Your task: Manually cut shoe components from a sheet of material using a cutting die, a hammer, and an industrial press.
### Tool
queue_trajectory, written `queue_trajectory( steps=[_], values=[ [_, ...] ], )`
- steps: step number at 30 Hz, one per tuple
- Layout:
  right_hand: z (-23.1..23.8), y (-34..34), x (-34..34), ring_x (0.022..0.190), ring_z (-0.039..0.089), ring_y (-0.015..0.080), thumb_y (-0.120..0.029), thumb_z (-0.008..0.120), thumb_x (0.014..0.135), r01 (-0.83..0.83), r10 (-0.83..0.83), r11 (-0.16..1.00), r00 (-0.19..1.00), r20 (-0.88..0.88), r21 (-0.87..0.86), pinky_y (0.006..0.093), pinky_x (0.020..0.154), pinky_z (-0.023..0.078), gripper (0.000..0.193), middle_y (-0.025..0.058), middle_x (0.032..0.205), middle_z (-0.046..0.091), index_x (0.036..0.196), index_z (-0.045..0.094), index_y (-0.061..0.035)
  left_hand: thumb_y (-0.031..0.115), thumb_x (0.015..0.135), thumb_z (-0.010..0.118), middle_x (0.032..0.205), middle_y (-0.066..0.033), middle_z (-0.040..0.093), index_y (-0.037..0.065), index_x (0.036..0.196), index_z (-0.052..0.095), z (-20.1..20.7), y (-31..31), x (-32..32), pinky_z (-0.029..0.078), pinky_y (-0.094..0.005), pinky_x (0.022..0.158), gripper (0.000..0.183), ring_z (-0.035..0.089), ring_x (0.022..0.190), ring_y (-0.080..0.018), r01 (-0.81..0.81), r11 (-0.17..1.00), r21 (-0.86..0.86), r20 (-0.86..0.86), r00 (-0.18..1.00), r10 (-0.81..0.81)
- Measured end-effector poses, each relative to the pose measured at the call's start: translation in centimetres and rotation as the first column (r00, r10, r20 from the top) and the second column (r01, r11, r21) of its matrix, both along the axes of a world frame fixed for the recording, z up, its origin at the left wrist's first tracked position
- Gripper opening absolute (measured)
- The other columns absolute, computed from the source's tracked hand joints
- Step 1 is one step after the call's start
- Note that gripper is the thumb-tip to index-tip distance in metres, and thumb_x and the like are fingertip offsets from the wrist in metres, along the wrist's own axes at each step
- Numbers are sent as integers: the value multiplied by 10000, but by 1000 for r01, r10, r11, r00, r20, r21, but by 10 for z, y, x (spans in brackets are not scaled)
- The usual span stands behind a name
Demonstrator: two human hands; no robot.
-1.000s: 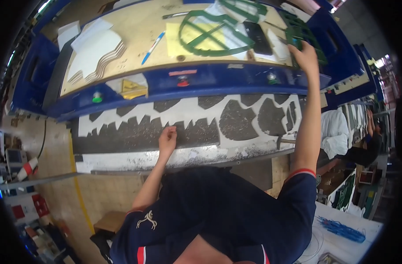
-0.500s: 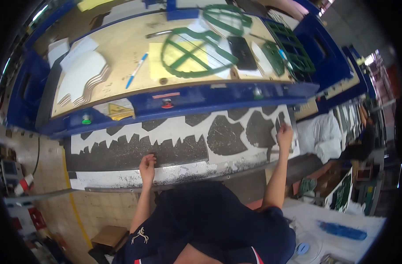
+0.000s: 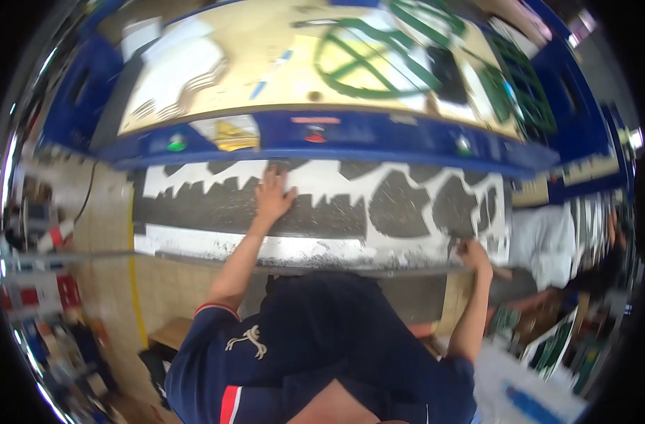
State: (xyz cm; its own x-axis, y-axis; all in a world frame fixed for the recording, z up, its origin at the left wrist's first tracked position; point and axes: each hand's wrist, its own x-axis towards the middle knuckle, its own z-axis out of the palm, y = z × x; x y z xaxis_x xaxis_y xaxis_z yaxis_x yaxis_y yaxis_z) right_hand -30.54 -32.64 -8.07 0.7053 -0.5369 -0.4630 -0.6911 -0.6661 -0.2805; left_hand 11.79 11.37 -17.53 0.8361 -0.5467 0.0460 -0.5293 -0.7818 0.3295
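Observation:
A white sheet point(image 3: 404, 244) with large rounded and jagged openings lies over a dark, scuffed work surface point(image 3: 216, 215). My left hand point(image 3: 273, 196) lies on the sheet's jagged strip with its fingers spread, reaching toward the blue beam. Down by the sheet's near right part, my right hand point(image 3: 474, 253) is closed with curled fingers. A small dark bit shows at its fingertips, but what it holds, if anything, is too blurred to name.
A blue machine beam point(image 3: 365, 136) with buttons runs along the far side. On the pale board above it sit stacked white cut pieces point(image 3: 174, 74), a blue-white pen point(image 3: 271, 74), green cutting frames point(image 3: 358, 67) and a black phone point(image 3: 446, 74). White plastic sheeting point(image 3: 545, 237) lies at right.
My left hand has moved forward from the near edge onto the sheet and spread its fingers. My right hand has come back from the sheet's far right part to its near edge. The view has shifted.

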Motion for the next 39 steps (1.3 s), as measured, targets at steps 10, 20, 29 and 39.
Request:
queue_trajectory(
  steps=[10, 20, 29, 39],
  values=[
    [249, 193, 285, 631, 547, 340, -181, 655, 913, -464, 354, 886, 694, 627, 13, 404, 616, 440, 232, 203, 708, 554, 1039, 590, 2, 352, 854, 636, 1083, -143, 594, 24, 1112, 598, 12, -22, 12, 361, -524, 976, 419, 545, 1073, -325, -48, 999, -11, 225, 973, 50],
    [244, 229, 445, 969, 648, 406, -231, 650, 886, -411, 583, 783, 747, 320, -466, 466, 838, 508, 299, 236, 966, 685, 1074, 672, 0, 386, 882, 602, 1100, -173, 604, 22, 1104, 574, 15, -29, 12, 383, -502, 927, 427, 547, 1088, -327, -7, 995, -96, 89, 996, 16],
    [129, 256, 260, 930, 611, 306, -147, 704, 805, -572, 270, 777, 680, 682, 263, 435, 880, 462, 126, 128, 987, 662, 894, 677, -62, 587, 931, 449, 1008, -201, 719, 41, 1064, 712, 15, -38, 53, 390, -471, 1017, 620, 681, 997, -320, 146, 982, 122, -22, 989, -145],
    [-82, 51, 197, 1303, 382, 414, -422, 646, 872, 80, 87, 873, 944, 317, -480, 583, 1063, 318, 528, 172, 1422, 425, 1268, 570, -81, 560, 932, 508, 967, -221, 707, 76, 956, 751, 52, -12, 74, 431, -465, 987, 542, 634, 1015, -393, 416, 897, 149, -75, 909, -409]
  ],
)
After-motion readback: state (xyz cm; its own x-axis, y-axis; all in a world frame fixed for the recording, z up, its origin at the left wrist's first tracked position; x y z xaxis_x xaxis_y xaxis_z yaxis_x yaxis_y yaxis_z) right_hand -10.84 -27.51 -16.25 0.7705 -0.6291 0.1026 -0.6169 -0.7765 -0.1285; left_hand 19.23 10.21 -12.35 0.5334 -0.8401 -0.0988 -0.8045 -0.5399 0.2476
